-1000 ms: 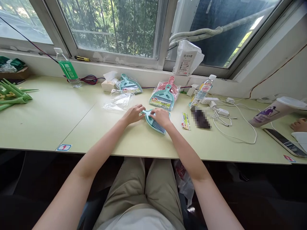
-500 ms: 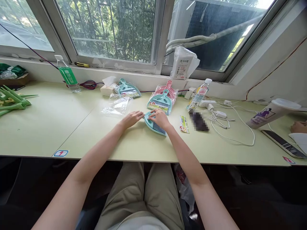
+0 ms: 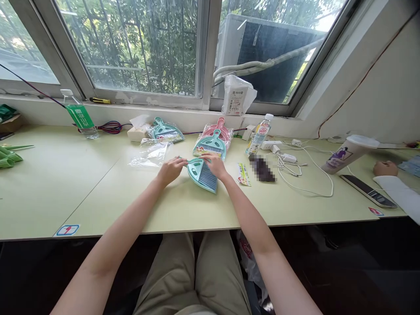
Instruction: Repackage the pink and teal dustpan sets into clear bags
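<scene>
A mint-green mini dustpan with a matching brush nested in it is tilted over the table in front of me. My left hand is closed round the handle end at its upper left. On the upper right edge, my right hand grips the set with its fingers, the thumb side partly hidden. Just beyond lies another mint dustpan set, overlapping a pink dustpan set in clear wrapping. A third wrapped mint set rests farther left.
An empty clear plastic bag and a tissue pack lie left. To the right are a printed card, a drink bottle, white cables, a cup and a phone. Another person's hand rests at far right.
The dustpan set has turned, showing more of its bristles and pan face. My right hand has shifted from over its middle to its upper right edge. The camera view has shifted slightly.
</scene>
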Tool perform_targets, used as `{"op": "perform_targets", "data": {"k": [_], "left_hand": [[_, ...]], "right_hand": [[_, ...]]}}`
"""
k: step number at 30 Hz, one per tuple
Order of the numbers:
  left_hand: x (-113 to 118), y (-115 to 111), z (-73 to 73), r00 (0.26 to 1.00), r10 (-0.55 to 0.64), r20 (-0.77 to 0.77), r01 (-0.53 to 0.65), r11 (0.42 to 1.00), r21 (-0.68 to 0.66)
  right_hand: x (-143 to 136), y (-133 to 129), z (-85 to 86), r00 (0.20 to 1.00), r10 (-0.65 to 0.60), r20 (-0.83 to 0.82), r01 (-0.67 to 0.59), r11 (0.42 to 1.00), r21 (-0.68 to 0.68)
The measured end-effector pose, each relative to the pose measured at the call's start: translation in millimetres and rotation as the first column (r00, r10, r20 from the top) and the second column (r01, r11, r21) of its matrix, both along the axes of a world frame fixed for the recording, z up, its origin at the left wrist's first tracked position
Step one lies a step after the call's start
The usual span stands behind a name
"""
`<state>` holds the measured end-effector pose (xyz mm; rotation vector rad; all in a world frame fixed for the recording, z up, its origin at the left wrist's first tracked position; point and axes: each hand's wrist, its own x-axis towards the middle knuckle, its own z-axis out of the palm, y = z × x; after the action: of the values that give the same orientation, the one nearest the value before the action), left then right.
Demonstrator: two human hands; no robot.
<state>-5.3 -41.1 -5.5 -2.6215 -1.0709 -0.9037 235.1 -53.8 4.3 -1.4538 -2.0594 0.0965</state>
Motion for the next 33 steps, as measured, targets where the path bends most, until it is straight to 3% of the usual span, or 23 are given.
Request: {"op": "perform_targets", "data": {"k": [4,9,13,18,25,33], "left_hand": [[-7,3,4.9,0.972,0.129,0.196,-0.125,0.992,-0.031],[-14,6,3.3,0.92,0.291,0.262,-0.27,0.956,-0.113],[-6,2,0.4,0.957,0.22,0.19,-0.196,0.971,-0.139],[1,-5,1.4,0.979,0.158,0.131,-0.134,0.975,-0.176],[-1,-5,0.0,0.976,0.189,0.106,-0.164,0.964,-0.208],[9,-12,1.1,0.989,0.135,0.054,-0.117,0.96,-0.255]], "right_hand": [[24,8,-14.6,0.969,-0.131,0.211,0.154,0.984,-0.096],[31,14,-29.0,0.902,-0.157,0.402,0.203,0.976,-0.074],[27,26,-29.3,0.849,-0.216,0.482,0.209,0.975,0.068],[28,55,-26.2,0.801,0.002,0.599,-0.027,0.999,0.032],[43,106,-23.2,0.802,-0.07,0.593,0.136,0.988,-0.067],[56,142,-25.6,0.769,-0.177,0.614,0.231,0.973,-0.01]]}}
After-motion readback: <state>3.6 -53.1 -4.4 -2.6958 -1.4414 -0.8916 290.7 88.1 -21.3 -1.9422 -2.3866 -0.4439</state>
